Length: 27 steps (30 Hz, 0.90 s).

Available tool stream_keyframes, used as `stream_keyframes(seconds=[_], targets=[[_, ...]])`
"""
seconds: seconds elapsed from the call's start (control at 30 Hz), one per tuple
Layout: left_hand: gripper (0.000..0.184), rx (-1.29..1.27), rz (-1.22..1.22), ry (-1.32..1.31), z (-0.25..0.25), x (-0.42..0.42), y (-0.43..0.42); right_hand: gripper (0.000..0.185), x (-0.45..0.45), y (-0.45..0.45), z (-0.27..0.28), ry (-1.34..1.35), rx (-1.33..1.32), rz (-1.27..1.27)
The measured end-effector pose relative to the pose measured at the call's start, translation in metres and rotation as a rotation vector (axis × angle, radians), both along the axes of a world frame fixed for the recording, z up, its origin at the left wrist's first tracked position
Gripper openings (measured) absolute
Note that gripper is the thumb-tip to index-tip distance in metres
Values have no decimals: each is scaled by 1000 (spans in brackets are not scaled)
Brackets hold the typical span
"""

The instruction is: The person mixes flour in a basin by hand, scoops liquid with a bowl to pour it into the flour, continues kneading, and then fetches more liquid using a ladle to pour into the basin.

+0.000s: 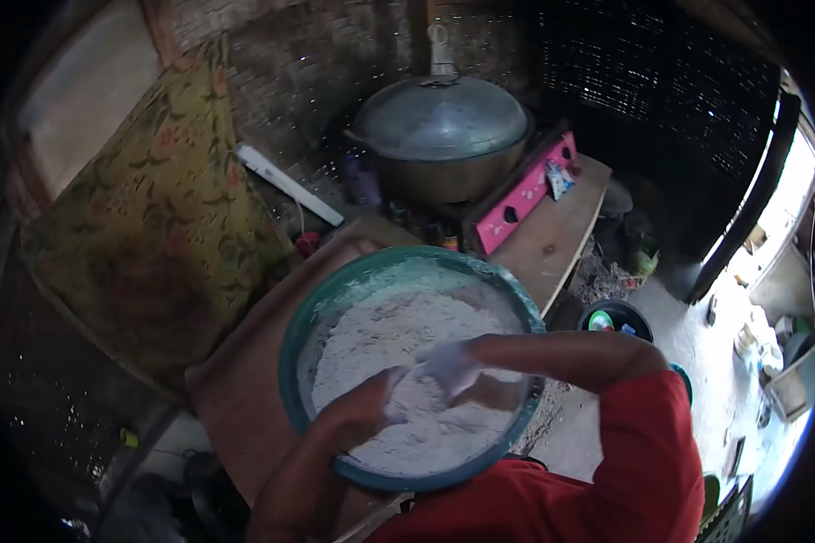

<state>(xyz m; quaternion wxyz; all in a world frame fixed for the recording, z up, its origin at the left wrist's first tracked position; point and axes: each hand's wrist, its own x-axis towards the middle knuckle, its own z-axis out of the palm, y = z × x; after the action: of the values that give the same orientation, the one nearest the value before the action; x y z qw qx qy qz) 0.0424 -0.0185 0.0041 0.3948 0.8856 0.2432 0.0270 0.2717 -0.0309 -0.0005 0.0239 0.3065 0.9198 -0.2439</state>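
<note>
A wide green-blue basin [292, 362] holds a heap of white, floury powder [380, 335]. Both hands are inside it, coated with white up to the wrists. My left hand [385, 398] reaches in from the lower left, its fingers sunk in or hidden by the powder. From the right comes my right hand [448, 366], close beside the left one, with its fingers blurred and partly covered by powder. Whether either hand grips a clump cannot be made out. The basin rests on a brown table [235, 407].
Behind the basin, a large lidded pot [444, 118] stands on a pink-fronted stove [525, 195]. Floral cloth [154, 226] hangs at the left. A black bucket [638, 317] stands on the floor at the right. A white bar [290, 184] leans behind the table.
</note>
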Motion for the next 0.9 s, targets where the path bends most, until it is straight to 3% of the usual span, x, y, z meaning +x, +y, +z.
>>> stream_keyframes(seconds=[0.07, 0.13, 0.2, 0.23, 0.3, 0.33, 0.37, 0.43, 0.5, 0.57, 0.6, 0.67, 0.7, 0.77, 0.8, 0.87, 0.9], targets=[[91, -59, -25, -28, 26, 29, 3, 61, 26, 2, 21, 18, 57, -128], [91, 520, 270, 316, -24, 41, 32, 73, 37, 49, 22, -292, -32, -131], [96, 576, 357, 494, -10, 43, 67, 68, 49, 89, -31, -280, 171, -445], [96, 571, 371, 495, -30, 26, 86, 68, 45, 111, -50, -224, 106, -479], [100, 266, 402, 105, -78, -17, 122, 67, 15, 140, -77, -31, -148, -427], [100, 253, 417, 110, -75, -19, 118, 67, -4, 145, -87, 45, -259, -410], [95, 138, 443, 409, -59, -18, 120, 67, -21, 146, -95, 111, -357, -389], [91, 30, 481, 700, -25, -22, 107, 67, -45, 137, -102, 267, -497, -301], [74, -152, 174, 429, 1, -26, 78, 67, -49, 112, -104, 502, -541, -81], [66, 52, -123, -179, -45, -33, 56, 65, -35, 36, 18, 90, -609, -186], [63, -9, -21, -144, 3, -19, 19, 61, -22, 23, 10, 137, -449, -132], [101, 4, 175, 93, -19, -21, -10, 58, 1, -6, -1, 177, -289, -76], [124, -43, 45, 274, 3, -4, -19, 58, 10, -21, 5, -25, -14, -212], [126, -2, 50, 349, 1, 30, -22, 57, 38, -22, -14, -231, 261, -336], [128, 40, 53, 426, 0, 44, -24, 63, 60, 3, -53, -259, 236, -218], [130, 257, 96, 501, -43, 66, 6, 53, 62, 45, -80, -199, 26, -310], [123, 260, 170, 565, -38, 67, 24, 48, 54, 68, -89, -119, -78, -372]])
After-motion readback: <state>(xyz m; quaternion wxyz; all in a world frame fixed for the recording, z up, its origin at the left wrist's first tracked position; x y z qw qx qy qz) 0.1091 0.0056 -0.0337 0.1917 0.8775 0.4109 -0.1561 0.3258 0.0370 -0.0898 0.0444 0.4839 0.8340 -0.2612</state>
